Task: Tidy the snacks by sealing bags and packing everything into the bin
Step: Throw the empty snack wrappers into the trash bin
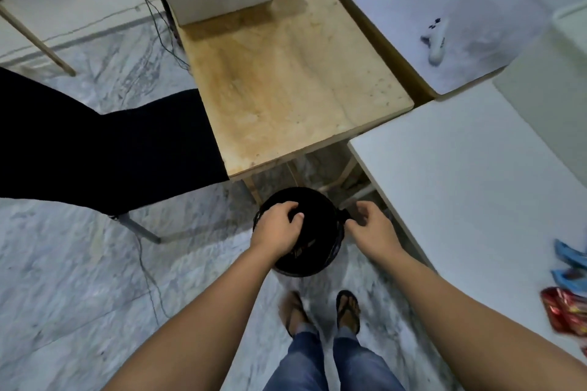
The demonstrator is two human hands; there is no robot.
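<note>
While both hands reach down, left fingers (pixel 293 216) curled on black bin (pixel 314 260) rim, right fingers (pixel 357 225) pinching its edge

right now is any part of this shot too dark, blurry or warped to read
Head view: the black bin interior is a dark, detailless mass under the left hand and right hand; wide-angle bending curves the white table edge; the red snack bags sit smeared at the right border.

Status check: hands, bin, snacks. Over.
Both hands, left hand and right hand, on round black bin on floor. Red and blue snack packets on white table. Nothing blocking.
</note>
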